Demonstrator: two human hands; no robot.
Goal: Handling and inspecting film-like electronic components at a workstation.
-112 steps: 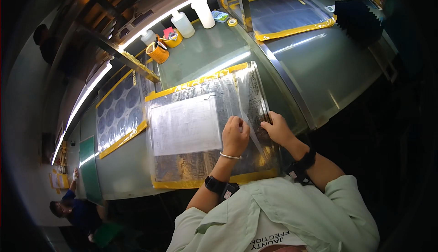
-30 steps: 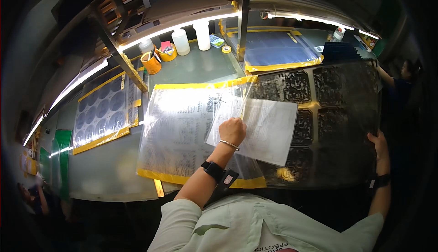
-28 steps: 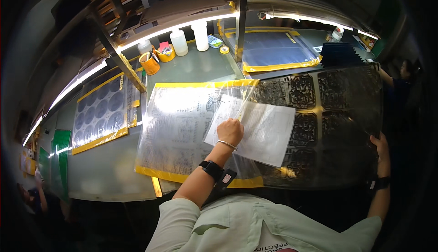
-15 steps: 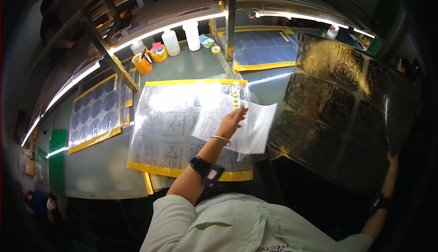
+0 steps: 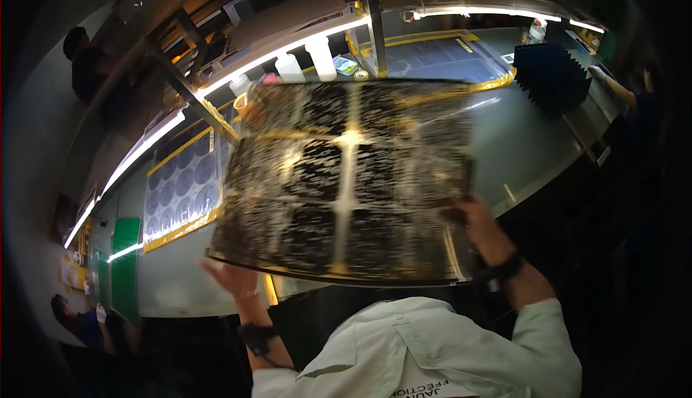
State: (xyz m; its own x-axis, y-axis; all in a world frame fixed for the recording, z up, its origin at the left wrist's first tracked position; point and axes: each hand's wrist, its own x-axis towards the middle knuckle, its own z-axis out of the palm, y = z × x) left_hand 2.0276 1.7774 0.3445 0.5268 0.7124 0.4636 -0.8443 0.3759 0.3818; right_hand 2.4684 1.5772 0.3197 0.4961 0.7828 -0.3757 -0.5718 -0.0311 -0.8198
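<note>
A large dark panel with circuit-like patterns in several blocks is held up in front of me, tilted and streaked by motion. My right hand grips its right edge. Below the lower left corner is my left hand, its smeared fingers apart and at the panel's edge; part of it may be behind the panel. The yellow-edged film and the white paper on the bench are hidden behind the panel.
White bottles and a tape roll stand at the back. Taped films lie left and back right. A dark ridged rack stands at right, near another person's arm. A metal post rises behind.
The panel has swung from my right to the middle, over the film and paper. My left hand has left the paper and come to the panel's lower left corner.
</note>
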